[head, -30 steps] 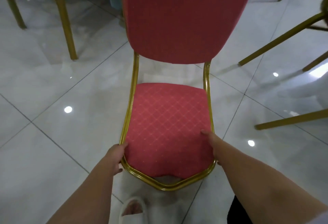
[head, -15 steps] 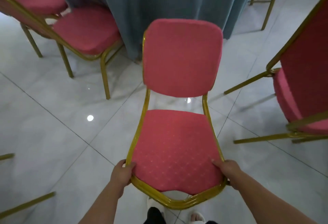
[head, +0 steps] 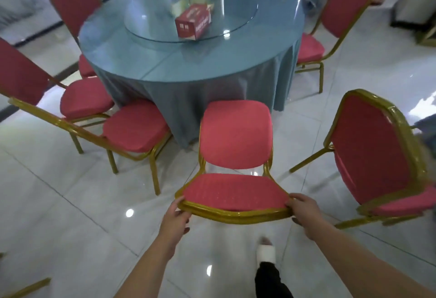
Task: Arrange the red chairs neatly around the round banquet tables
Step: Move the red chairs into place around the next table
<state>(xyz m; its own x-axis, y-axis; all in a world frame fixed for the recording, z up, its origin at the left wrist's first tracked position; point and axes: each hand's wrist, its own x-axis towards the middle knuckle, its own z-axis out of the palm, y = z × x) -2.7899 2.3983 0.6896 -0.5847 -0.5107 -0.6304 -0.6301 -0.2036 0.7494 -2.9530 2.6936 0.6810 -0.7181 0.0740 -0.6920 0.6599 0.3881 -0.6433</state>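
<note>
Seemingly light but rigid, the red padded chair with gold metal frame (head: 236,156) faces backrest-first toward the round blue-clothed worktop (head: 188,61), left hand (head: 175,217) and right hand (head: 304,212) each gripping a front seat-rail corner.

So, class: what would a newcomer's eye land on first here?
First the red chair in the centre foreground, held by its seat frame in the left hand and right hand. Behind it stands the round table in a blue cloth, with a red box on its glass turntable.
</note>
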